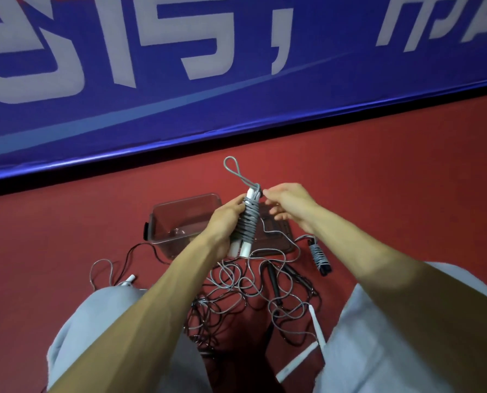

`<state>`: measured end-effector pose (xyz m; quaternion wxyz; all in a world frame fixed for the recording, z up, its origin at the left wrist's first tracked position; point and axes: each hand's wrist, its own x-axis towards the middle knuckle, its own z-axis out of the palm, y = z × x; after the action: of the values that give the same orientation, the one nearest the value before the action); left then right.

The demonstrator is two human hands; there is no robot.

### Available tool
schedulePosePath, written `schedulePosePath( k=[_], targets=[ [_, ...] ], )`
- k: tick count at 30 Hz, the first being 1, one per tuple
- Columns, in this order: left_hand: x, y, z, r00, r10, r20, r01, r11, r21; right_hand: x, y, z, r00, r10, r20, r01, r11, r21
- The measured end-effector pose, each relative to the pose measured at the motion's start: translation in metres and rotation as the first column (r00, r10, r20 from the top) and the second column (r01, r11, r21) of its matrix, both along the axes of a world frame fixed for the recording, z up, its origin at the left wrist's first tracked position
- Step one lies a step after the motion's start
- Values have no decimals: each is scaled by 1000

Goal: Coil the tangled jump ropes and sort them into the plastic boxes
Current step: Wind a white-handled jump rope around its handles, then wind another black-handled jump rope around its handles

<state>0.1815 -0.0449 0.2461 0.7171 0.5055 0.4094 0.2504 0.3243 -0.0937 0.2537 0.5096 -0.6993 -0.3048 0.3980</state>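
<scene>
Left hand (pixel 227 222) grips near-wound grey rope (pixel 248 222), right hand (pixel 289 204) pinches same rope; one bundle (pixel 319 255) done, floor tangle (pixel 245 287) remains unboxed.

the red floor (pixel 378 180) carries a clear plastic box (pixel 180 211) far left, a grey rope wound round black handles (pixel 319 258) to the right, and a loose tangle of grey and black jump ropes (pixel 236 293) nearer.

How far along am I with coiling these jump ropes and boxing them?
Done: one black-handled rope lies coiled on the floor, not yet boxed. In hand: your left hand grips the white-handled rope, grey cord wound round its handles, while your right hand pinches the cord by the loop. Left: the tangled pile, and the clear plastic box shows no rope inside.
</scene>
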Motion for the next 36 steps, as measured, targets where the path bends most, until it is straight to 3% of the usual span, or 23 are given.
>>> schedulePosePath(
  k=[9, 21, 24, 27, 33, 36],
  targets=[
    [81, 1, -43, 992, -128, -24, 124, 987, -106, 64, -8, -57, 1000, 3, -3, -4, 988, -157],
    [154, 23, -152, 946, -276, -170, 258, 958, -124, 145, 4, -177, 984, -132, -123, 108, 977, -183],
    [166, 31, -180, 922, -282, -264, 263, 959, -106, 166, 6, -221, 955, -264, 132, 291, 915, -280],
    [174, 36, -205, 908, -311, -280, 286, 950, -127, 185, -1, -256, 889, -184, 419, 357, 851, -384],
    [179, 36, -244, 877, -392, -277, 348, 917, -196, 211, -10, -313, 799, -82, 595, 424, 778, -463],
    [177, 35, -254, 863, -411, -293, 368, 910, -192, 215, -11, -326, 812, -8, 583, 362, 792, -493]
  ],
)
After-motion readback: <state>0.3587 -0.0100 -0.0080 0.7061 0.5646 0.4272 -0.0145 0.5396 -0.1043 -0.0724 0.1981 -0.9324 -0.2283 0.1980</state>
